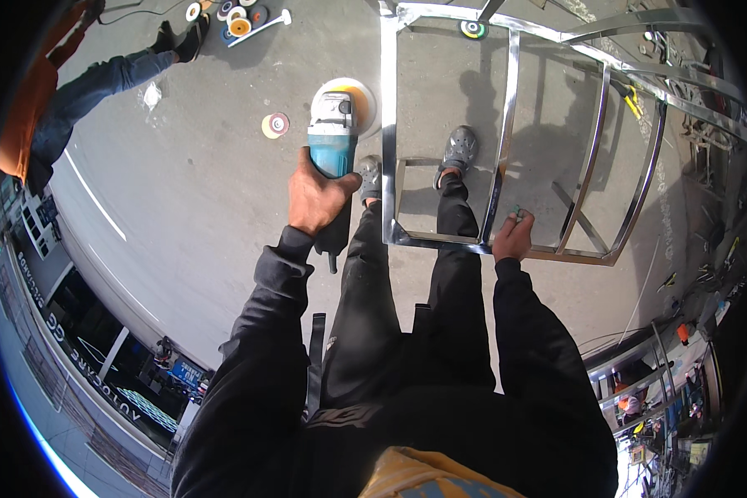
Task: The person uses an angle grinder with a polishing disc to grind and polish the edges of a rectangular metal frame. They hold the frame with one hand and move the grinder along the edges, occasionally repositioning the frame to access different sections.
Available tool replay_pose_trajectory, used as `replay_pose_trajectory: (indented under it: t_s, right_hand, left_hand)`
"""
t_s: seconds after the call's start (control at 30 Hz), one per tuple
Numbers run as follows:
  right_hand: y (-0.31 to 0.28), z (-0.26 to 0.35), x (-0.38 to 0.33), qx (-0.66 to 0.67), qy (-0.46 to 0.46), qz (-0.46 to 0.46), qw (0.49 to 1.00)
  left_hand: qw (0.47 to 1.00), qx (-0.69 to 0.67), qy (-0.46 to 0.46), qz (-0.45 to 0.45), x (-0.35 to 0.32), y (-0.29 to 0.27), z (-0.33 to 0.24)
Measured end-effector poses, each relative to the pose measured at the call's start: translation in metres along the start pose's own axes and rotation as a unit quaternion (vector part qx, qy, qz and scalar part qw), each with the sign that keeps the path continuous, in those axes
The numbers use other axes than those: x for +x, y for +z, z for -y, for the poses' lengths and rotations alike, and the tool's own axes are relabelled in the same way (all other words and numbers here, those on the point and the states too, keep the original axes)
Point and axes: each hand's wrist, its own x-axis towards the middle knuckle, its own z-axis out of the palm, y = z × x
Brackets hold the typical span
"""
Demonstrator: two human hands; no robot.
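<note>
Grinder — teal body, long axis running away from the person, disc end pointing forward over the floor | left hand clenched around its rear | right hand gripping steel frame — low rail.

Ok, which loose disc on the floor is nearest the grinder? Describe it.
Start at the steel frame and go left past the teal angle grinder in the left hand. The disc lies alone on bare concrete, pale with a red centre, apart from the far cluster.

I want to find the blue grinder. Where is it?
In the head view, the grinder is in the left hand, just left of the shiny metal frame.
</note>
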Motion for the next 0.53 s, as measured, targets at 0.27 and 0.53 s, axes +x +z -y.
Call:
replay_pose_trajectory:
  t_s: [0.27, 0.53]
  right_hand:
    - [-0.045, 0.152, -0.028, 0.331, -0.075, 0.189, 0.921]
    - [-0.049, 0.228, -0.021, 0.356, -0.154, 0.286, 0.876]
  left_hand:
    - [1.0, -0.005, 0.013, 0.024, -0.018, 0.048, -0.02]
    - [0.999, -0.012, 0.001, -0.032, -0.005, 0.082, -0.031]
